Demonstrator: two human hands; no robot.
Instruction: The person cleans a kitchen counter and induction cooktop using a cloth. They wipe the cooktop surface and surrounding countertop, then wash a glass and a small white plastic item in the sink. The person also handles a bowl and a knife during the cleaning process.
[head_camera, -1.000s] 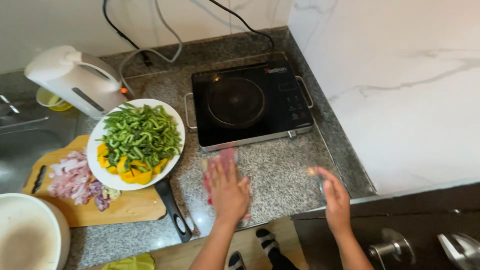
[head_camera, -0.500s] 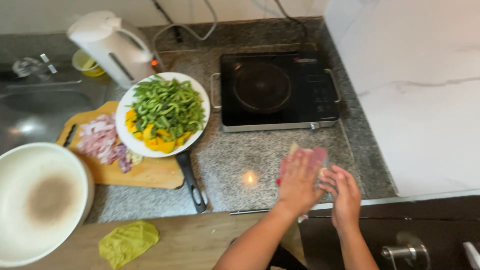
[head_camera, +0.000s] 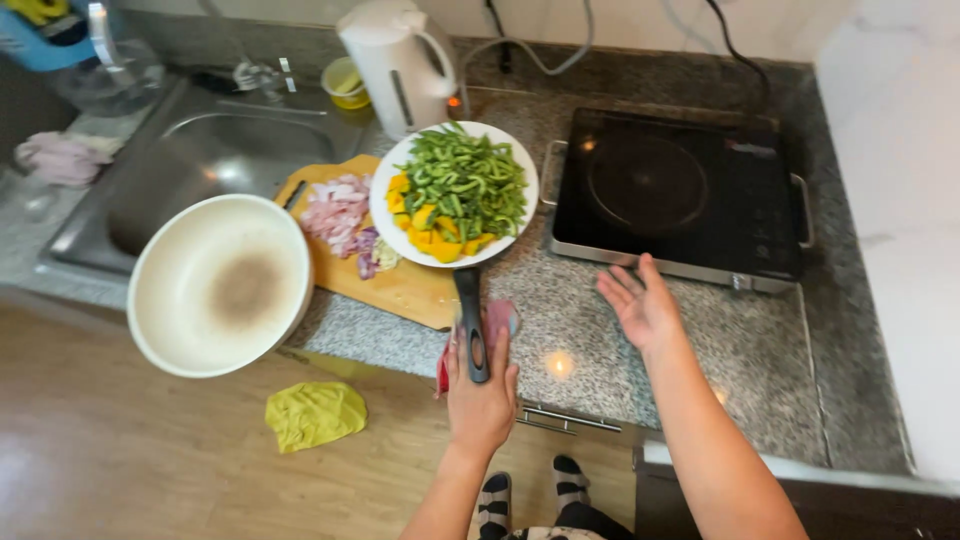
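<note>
Countertop (head_camera: 760, 350), speckled grey granite, carries a black induction hob (head_camera: 680, 195) at right and a steel sink (head_camera: 200, 160) at left. White pan (head_camera: 220, 285) overhangs the counter's front edge beside a wooden cutting board (head_camera: 405, 285) with chopped onion. White plate (head_camera: 455, 195) of green and yellow pepper strips sits on the board. Left hand (head_camera: 480, 390) presses a pink cloth (head_camera: 500, 320) and the black knife handle (head_camera: 470, 325) under curled fingers. Right hand (head_camera: 640, 305) hovers open, fingers spread, near the hob.
</note>
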